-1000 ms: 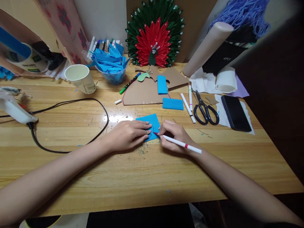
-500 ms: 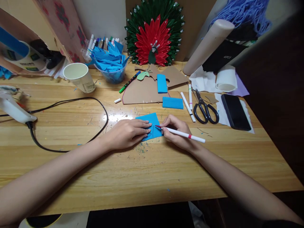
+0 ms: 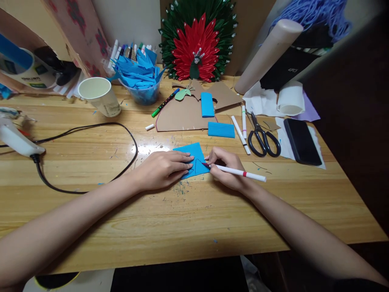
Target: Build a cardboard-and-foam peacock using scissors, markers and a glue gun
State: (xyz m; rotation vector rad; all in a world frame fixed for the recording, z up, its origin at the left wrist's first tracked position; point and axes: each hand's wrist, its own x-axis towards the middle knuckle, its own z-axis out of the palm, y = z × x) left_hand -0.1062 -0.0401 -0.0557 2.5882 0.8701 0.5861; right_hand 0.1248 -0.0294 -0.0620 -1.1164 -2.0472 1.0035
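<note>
A piece of blue paper [image 3: 198, 151] lies on the wooden table in front of me, with a few dark drawn lines on it. My left hand [image 3: 165, 168] rests flat on its left part, fingers stretched out. In my right hand [image 3: 226, 167] I grip a white marker [image 3: 252, 176] with a red band; its dark red tip touches or nearly touches the paper's right part. Beyond my hands are two folded blue paper pieces [image 3: 221, 129], one of them on a brown cardboard shape [image 3: 179, 115]. The fingers of my left hand cover part of the drawing.
Scissors [image 3: 263, 136], a black phone [image 3: 303, 142] and two white markers lie at the right. A bowl of blue paper strips [image 3: 142, 95], a paper cup [image 3: 100, 97] and a glue gun [image 3: 18, 138] with a looped cord [image 3: 136, 146] are at the left. A red-green peacock decoration [image 3: 196, 44] stands behind.
The marker tip has moved a little right and down across the paper, and a slanting line now joins the earlier stroke at its top. My left hand stays in place on the paper.
</note>
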